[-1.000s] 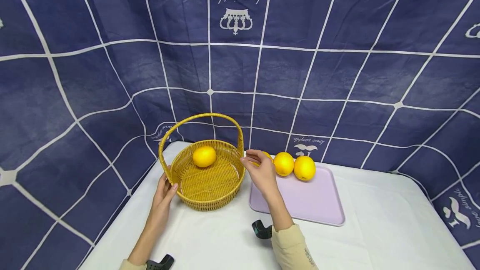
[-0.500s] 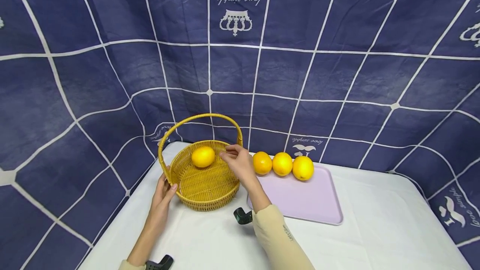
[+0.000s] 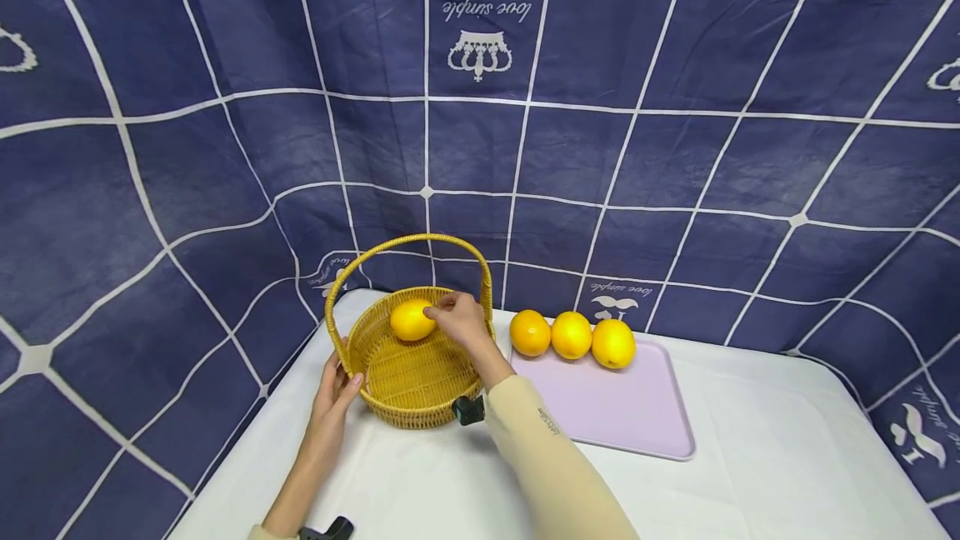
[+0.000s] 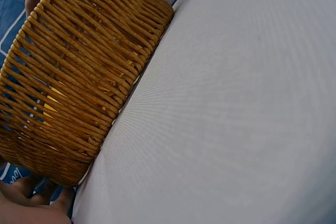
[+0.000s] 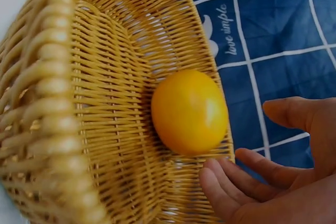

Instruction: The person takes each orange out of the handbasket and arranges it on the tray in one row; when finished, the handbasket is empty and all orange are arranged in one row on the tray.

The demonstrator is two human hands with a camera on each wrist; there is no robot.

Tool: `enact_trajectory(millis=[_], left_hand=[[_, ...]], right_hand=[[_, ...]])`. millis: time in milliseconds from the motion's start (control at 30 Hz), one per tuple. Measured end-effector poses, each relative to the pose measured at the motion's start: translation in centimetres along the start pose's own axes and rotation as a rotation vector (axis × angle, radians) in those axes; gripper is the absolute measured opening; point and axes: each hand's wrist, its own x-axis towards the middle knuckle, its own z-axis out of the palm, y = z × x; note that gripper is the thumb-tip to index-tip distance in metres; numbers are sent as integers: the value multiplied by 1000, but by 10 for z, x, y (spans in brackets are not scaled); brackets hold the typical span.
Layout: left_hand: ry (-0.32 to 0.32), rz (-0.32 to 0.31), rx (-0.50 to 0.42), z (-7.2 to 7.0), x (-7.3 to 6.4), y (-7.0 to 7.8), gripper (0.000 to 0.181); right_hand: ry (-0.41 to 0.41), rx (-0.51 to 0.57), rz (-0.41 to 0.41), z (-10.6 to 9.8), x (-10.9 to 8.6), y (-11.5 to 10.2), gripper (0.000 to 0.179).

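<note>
An orange (image 3: 412, 320) sits inside the round wicker basket (image 3: 416, 419), against its back wall. My left hand (image 3: 330, 407) holds the basket at its left side, thumb at the rim by the handle's foot and fingers along the outer wall. In the left wrist view, the fingertips (image 4: 50, 198) of that hand show beside the woven wall. Over the basket's right part reaches my right hand (image 3: 461, 322), just right of the orange. Seen from the right wrist, its thumb and fingers are spread beside the orange (image 5: 189, 112), with nothing held between them.
Right of the basket lies a lilac tray (image 3: 622, 415) with three oranges (image 3: 572, 335) in a row at its back edge. The basket's tall handle (image 3: 427, 237) arches above. A blue checked cloth (image 3: 570, 148) hangs behind the white-covered table (image 3: 780, 440).
My right hand has moved left from beside the tray's oranges, over the basket's right rim to the orange inside. My left hand stays on the basket.
</note>
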Motion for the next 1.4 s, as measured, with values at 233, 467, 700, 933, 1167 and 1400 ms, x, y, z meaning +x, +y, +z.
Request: enact_trajectory(millis=[233, 467, 700, 933, 1167, 1400], left_hand=[[-10, -15, 7, 3, -3, -1, 67], [-5, -30, 26, 5, -4, -1, 67], [-6, -14, 26, 4, -4, 2, 66], [-11, -17, 42, 3, -2, 2, 67], [-8, -35, 55, 1, -1, 2, 67], [-8, -31, 68, -1, -2, 2, 66]], right_hand=[[-47, 77, 65, 12, 9, 2, 51], [-147, 169, 15, 22, 10, 12, 63], [-133, 174, 44, 36, 6, 16, 52], [-180, 185, 55, 48, 5, 14, 58], [-192, 156, 36, 58, 3, 12, 69], [-181, -11, -16, 69, 0, 4, 76]])
